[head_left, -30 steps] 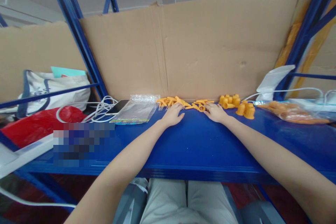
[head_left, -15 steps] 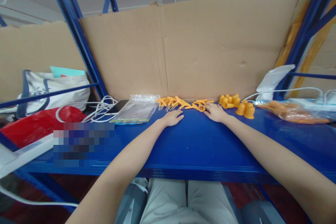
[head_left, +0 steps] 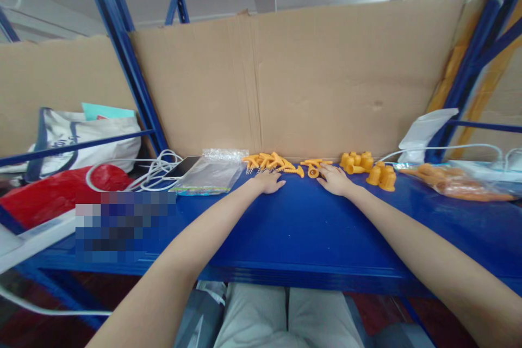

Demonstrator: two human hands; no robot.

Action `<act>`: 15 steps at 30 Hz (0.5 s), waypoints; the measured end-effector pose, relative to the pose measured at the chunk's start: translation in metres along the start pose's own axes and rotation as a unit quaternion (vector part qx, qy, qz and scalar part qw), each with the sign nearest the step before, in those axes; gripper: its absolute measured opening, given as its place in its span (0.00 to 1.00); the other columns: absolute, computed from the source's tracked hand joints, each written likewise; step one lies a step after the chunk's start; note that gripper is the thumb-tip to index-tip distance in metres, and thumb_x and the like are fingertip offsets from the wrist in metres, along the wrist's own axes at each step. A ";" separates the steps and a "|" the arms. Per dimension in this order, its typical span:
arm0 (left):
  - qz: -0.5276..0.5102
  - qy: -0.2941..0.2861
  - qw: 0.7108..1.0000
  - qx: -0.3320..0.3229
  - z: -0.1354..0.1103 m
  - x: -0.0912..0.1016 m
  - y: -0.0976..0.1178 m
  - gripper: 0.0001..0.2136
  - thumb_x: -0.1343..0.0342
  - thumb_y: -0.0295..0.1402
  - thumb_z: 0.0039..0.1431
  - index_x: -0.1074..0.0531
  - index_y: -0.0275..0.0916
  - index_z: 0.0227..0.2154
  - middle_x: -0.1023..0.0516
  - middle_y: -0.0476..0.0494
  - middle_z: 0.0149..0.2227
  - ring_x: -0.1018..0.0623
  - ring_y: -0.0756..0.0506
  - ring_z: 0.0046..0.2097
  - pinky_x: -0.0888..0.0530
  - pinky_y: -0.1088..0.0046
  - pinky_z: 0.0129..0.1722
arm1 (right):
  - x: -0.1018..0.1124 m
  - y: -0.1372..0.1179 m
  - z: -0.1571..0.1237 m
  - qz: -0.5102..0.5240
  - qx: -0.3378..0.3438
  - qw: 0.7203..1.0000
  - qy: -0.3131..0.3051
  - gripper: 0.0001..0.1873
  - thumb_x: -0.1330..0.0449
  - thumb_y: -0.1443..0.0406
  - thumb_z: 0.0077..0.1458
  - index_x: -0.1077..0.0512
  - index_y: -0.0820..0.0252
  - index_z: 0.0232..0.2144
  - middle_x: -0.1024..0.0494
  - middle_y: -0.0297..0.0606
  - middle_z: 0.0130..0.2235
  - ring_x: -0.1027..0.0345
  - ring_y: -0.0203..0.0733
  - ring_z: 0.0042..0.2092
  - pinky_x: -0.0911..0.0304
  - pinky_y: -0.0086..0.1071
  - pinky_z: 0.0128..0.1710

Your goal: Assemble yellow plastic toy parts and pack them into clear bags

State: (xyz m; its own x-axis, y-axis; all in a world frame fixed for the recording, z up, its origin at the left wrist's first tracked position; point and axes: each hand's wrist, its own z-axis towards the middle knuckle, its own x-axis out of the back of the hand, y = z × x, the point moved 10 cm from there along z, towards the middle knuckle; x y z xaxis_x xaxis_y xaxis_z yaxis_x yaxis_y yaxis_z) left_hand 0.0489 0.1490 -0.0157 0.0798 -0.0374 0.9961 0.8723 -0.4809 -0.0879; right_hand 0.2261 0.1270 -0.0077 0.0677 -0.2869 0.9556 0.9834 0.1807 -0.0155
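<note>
My left hand (head_left: 269,181) lies palm down at the front of a pile of yellow T-handled corkscrews (head_left: 267,161) with metal spirals. Its fingers are stretched out, touching or just before the pile. One more yellow T-shaped piece (head_left: 294,169) lies just right of those fingers. My right hand (head_left: 335,179) rests with fingers apart beside several loose yellow parts (head_left: 313,172), one with a round end facing me. Its fingertips reach these parts, and nothing shows in its grip. Right of it stand yellow bell-shaped cups (head_left: 355,162), with a few more cups (head_left: 383,176) nearer me.
A clear plastic bag (head_left: 212,174) and a phone (head_left: 187,166) lie left, by coiled white cables (head_left: 157,171). A red bag (head_left: 61,193) is farther left. At right sits a bag of orange parts (head_left: 457,182). A cardboard wall (head_left: 326,76) backs the blue shelf (head_left: 310,228).
A yellow T-shaped piece has shifted left toward the corkscrew pile, leaving a gap before the parts at my right hand. Both hands have barely moved; the view has tilted slightly up.
</note>
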 end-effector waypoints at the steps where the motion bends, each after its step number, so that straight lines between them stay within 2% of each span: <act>1: 0.012 -0.022 1.000 0.010 0.002 0.002 0.000 0.26 0.59 0.46 0.66 0.38 0.37 0.61 0.38 0.36 0.64 0.36 0.37 0.63 0.39 0.61 0.61 | 0.000 0.000 0.000 0.000 -0.001 1.000 0.002 0.25 0.53 0.61 0.63 0.36 0.59 0.60 0.41 0.48 0.65 0.48 0.54 0.65 0.50 0.54 0.62; 3: 0.026 -0.067 0.997 0.016 0.005 0.006 0.004 0.25 0.56 0.44 0.64 0.35 0.37 0.59 0.34 0.35 0.62 0.34 0.37 0.62 0.37 0.63 0.60 | 0.000 0.000 0.000 0.001 -0.001 1.000 0.004 0.26 0.52 0.62 0.63 0.37 0.60 0.61 0.43 0.48 0.66 0.48 0.54 0.65 0.50 0.54 0.62; 5: 0.026 -0.066 0.997 0.029 0.008 0.015 0.008 0.23 0.51 0.41 0.62 0.32 0.36 0.57 0.32 0.35 0.60 0.31 0.36 0.60 0.36 0.63 0.59 | 0.000 0.000 0.001 0.003 -0.001 1.000 0.005 0.26 0.52 0.62 0.62 0.38 0.60 0.61 0.44 0.49 0.67 0.48 0.54 0.65 0.50 0.54 0.62; 7: 0.025 -0.028 0.997 0.073 0.010 0.028 0.006 0.23 0.51 0.37 0.62 0.32 0.32 0.57 0.31 0.30 0.59 0.30 0.35 0.59 0.33 0.62 0.56 | 0.000 0.001 0.002 0.004 -0.002 1.000 0.003 0.26 0.52 0.62 0.62 0.39 0.61 0.62 0.45 0.49 0.67 0.48 0.54 0.65 0.50 0.53 0.62; 10: 0.032 0.065 0.991 0.112 0.010 0.046 0.005 0.22 0.52 0.31 0.62 0.35 0.27 0.58 0.31 0.24 0.57 0.29 0.34 0.58 0.31 0.61 0.54 | -0.001 0.001 0.002 0.007 -0.004 1.000 -0.002 0.27 0.51 0.63 0.62 0.39 0.61 0.62 0.46 0.49 0.67 0.49 0.54 0.66 0.52 0.53 0.63; 12: 0.044 0.108 0.988 0.098 0.014 0.050 0.010 0.21 0.52 0.29 0.62 0.35 0.27 0.57 0.33 0.24 0.58 0.31 0.34 0.59 0.31 0.61 0.54 | -0.001 0.001 0.002 0.008 -0.002 1.000 -0.002 0.27 0.51 0.63 0.61 0.39 0.61 0.62 0.47 0.49 0.67 0.49 0.54 0.66 0.52 0.54 0.62; 15: 0.039 0.098 0.993 0.051 0.026 0.041 0.021 0.19 0.49 0.28 0.60 0.31 0.32 0.54 0.32 0.29 0.59 0.33 0.36 0.61 0.33 0.63 0.56 | 0.000 0.000 0.002 0.011 0.004 1.000 0.009 0.26 0.51 0.62 0.61 0.38 0.60 0.61 0.46 0.49 0.67 0.48 0.54 0.65 0.51 0.55 0.62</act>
State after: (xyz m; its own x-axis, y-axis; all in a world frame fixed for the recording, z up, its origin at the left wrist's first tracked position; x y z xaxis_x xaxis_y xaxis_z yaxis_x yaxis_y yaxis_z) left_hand 0.0827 0.1600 0.0232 0.0619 -0.2453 0.9675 0.9126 -0.3787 -0.1544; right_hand 0.2261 0.1288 -0.0071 0.0922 -0.2990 0.9498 0.9802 0.1953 -0.0337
